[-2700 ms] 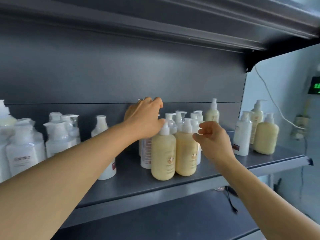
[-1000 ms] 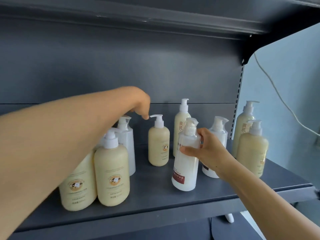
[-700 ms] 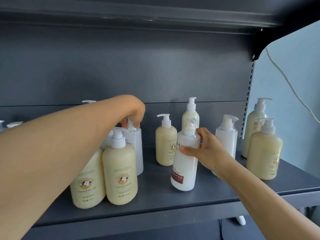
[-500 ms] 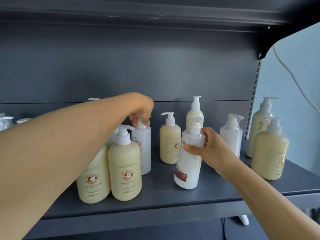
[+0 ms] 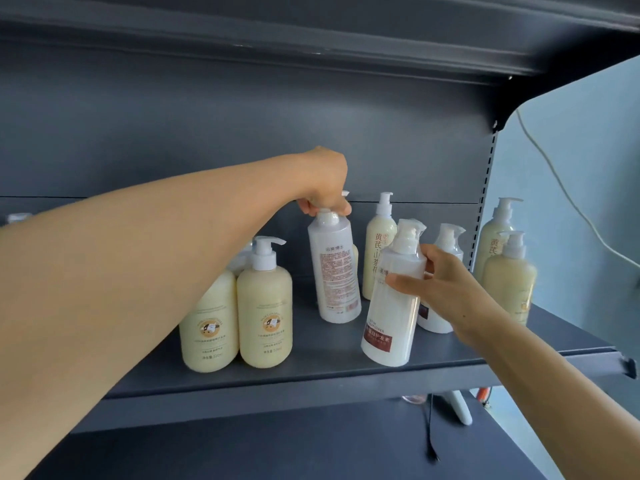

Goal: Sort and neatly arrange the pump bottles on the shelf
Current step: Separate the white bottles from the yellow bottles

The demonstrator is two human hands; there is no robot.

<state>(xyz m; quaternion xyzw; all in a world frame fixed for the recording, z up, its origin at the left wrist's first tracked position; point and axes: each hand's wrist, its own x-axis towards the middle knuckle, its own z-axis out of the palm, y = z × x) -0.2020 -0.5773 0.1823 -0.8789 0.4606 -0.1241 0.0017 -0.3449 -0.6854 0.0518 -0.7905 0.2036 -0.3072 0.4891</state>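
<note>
Left hand [image 5: 327,188] grips pump of tilted white bottle [image 5: 337,271] mid-shelf [image 5: 329,362] | right hand [image 5: 446,289] holds leaning brown-label bottle [image 5: 389,306] near front edge | risk: top-held bottle may swing into cream bottles [image 5: 265,306]; leaning one may topple off.

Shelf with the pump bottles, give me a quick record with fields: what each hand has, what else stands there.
left hand: fingers grip the pump top of a white bottle with red print, tilted
right hand: holds a white bottle with dark red label, tilted, near the front edge
front left: two cream bottles, upright, side by side
back: tall cream bottle
far right: two more cream bottles
support: dark grey shelf
</note>
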